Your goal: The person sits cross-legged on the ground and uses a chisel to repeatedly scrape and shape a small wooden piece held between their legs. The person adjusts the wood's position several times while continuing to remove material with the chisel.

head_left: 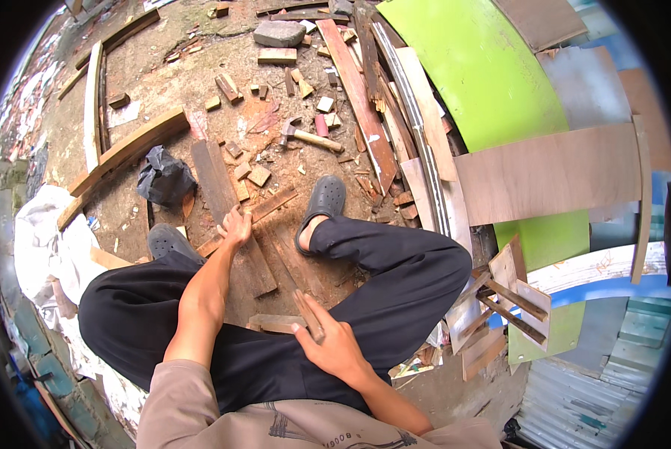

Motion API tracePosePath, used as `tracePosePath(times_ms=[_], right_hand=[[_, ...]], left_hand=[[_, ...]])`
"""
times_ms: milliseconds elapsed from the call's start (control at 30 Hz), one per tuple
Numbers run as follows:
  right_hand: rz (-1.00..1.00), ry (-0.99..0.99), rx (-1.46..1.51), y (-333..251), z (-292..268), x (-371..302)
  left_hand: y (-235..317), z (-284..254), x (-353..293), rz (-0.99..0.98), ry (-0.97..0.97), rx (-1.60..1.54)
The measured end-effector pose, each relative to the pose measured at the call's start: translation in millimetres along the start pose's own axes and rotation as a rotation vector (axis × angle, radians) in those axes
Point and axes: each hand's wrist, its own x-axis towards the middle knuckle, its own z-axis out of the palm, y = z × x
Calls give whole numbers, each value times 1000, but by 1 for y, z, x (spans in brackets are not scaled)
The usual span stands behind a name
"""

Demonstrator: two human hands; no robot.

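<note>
The left hand (236,227) is reaching down between the knees and pressing on a wood strip (254,214), fingers curled over its near end, so it's clamped on that piece rather than hanging loose. The strip is thin, reddish-brown and rough, lying slantwise across a wide dark plank (230,217) on the dirt between the two feet. The right hand (334,343) is resting on the right thigh, gripping a short narrow stick (307,314) that's poking up and away past the fingers; it's brown, flat-sided and looks like an offcut.

Both feet are wearing grey clogs (322,202). Further out, a hammer (304,135) with a wooden handle is lying on the ground among small wood blocks. A black plastic bag (165,178) is sitting to the left, and a bright green panel (476,75) is leaning behind a long stack of boards on the right.
</note>
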Motion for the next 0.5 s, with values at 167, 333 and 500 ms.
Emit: tracePosePath(times_ms=[167,333,500], right_hand=[[-116,140,69,16,-29,-9],[-112,3,161,35,-58,-11],[-168,31,165,41,-69,0]], left_hand=[[-10,16,-22,226,445,4],[16,17,-50,460,216,494],[32,12,-101,661,-76,958]])
